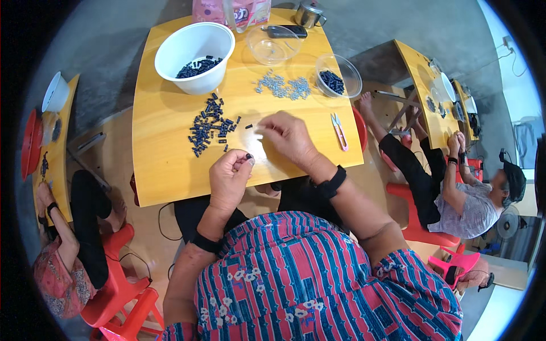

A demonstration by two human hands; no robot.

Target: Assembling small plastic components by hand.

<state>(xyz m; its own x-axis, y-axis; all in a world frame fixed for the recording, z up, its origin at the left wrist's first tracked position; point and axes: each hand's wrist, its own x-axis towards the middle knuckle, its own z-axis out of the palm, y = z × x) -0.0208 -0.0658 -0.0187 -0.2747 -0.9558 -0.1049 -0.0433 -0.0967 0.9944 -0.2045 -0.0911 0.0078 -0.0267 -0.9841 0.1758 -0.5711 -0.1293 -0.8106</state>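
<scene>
The left hand narrowly pinches a small black piece, the dark pile lying beyond its fingers, leftward. Whether the blurred right hand holds anything cannot be told. Single-piece handling seems underway; the next move likely calls for steady alignment.

The head-worn fisheye looks down (edges bowing) past the wearer's shirt onto the nearby yellow table.

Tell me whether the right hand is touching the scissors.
Apart. The head view plainly shows a strip of yellow table between the right hand and the scissors.
</scene>
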